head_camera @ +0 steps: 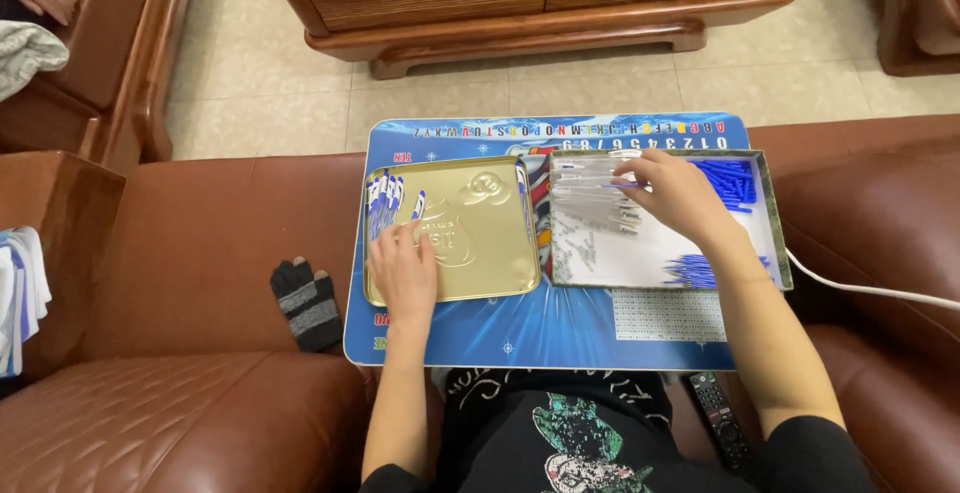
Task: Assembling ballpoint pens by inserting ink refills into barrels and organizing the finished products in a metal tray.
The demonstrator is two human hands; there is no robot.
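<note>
Your left hand [405, 271] flat, open on gold tray [500, 273] beside finished pens [385, 198]; right hand [680, 193] pinching clear pen tubes [590, 203] in grey tray [775, 223]; tubes likely light, slippery, stiff; grip mid-barrel.

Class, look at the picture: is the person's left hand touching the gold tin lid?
Touching. The head view shows the left hand lying flat on the gold tin lid, palm and fingers on its surface, no gap.

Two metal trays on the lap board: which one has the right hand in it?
The silver tray with the white floor, on the person's right. The right hand rests on its clear tubes; the left hand lies in the gold tray.
</note>
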